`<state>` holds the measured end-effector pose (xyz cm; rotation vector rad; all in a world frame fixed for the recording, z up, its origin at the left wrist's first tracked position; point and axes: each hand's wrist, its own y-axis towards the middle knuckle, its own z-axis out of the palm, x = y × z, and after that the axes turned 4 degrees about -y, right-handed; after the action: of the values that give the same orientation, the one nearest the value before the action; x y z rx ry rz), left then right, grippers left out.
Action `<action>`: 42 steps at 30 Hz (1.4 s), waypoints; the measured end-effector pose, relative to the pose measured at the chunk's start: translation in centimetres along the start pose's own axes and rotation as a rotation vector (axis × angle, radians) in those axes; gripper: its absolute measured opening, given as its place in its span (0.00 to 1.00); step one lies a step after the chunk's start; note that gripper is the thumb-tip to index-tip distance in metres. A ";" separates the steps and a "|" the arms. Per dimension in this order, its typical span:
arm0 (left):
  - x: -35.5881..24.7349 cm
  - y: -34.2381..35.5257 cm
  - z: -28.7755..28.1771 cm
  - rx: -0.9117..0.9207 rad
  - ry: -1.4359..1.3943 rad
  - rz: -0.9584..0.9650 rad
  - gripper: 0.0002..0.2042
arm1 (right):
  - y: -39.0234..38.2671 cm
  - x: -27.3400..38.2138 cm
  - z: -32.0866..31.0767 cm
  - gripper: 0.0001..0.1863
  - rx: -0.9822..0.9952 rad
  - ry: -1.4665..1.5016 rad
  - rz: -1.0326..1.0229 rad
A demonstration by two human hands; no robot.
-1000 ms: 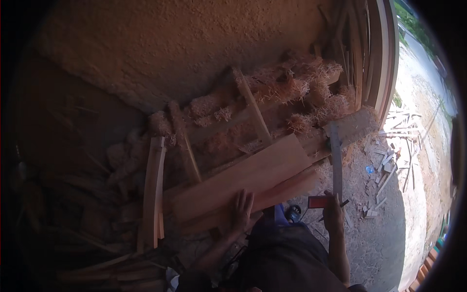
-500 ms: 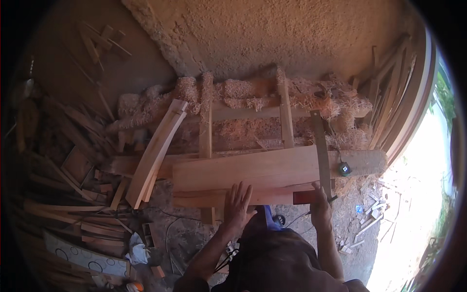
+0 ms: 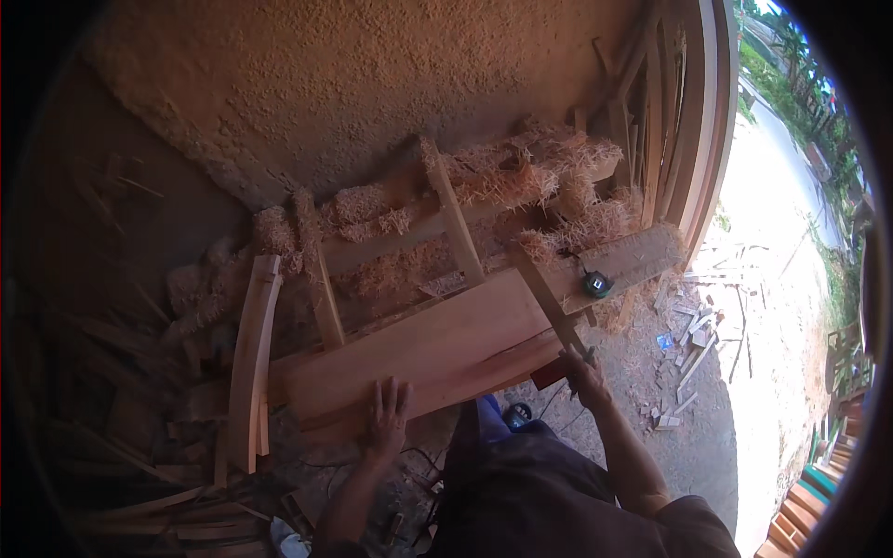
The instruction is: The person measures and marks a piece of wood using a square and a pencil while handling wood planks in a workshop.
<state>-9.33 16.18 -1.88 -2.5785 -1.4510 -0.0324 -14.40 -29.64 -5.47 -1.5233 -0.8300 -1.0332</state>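
A wide pale wooden board (image 3: 419,349) lies across the bench, with a dark crack running along its near right part. My left hand (image 3: 387,416) rests flat on the board's near edge, fingers stretched out and holding nothing. At the right end my right hand (image 3: 586,379) is closed around the red stock of a try square (image 3: 549,296). The square's long dark blade runs away from me across the end of the board. A thin dark stick, perhaps a pencil, shows by the right fingers; its kind is unclear.
A tape measure (image 3: 596,284) sits on the beam beyond the board's right end. Wood shavings (image 3: 549,177) cover the timbers along the wall. A curved wooden piece (image 3: 251,363) leans at the left. Offcuts (image 3: 693,349) litter the ground at right.
My view has swung right, so the bench and board appear shifted left and tilted. My left hand still lies flat on the board, and my right hand keeps hold of the try square.
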 end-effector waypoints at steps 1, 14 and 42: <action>0.1 -0.3 0.2 -0.004 -0.001 0.004 0.37 | -0.6 0.1 0.0 0.21 0.006 0.048 0.056; 4.0 0.1 -12.7 0.064 -0.424 0.040 0.31 | -5.6 5.7 -0.9 0.17 -0.390 0.166 -0.192; 16.2 20.4 -11.6 0.418 -0.876 -0.015 0.42 | -5.0 16.4 4.4 0.44 -0.623 0.325 -0.352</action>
<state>17.33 17.58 8.29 -2.2865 -1.4586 1.3809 -11.86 -24.68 11.33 -1.6730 -0.5773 -1.8732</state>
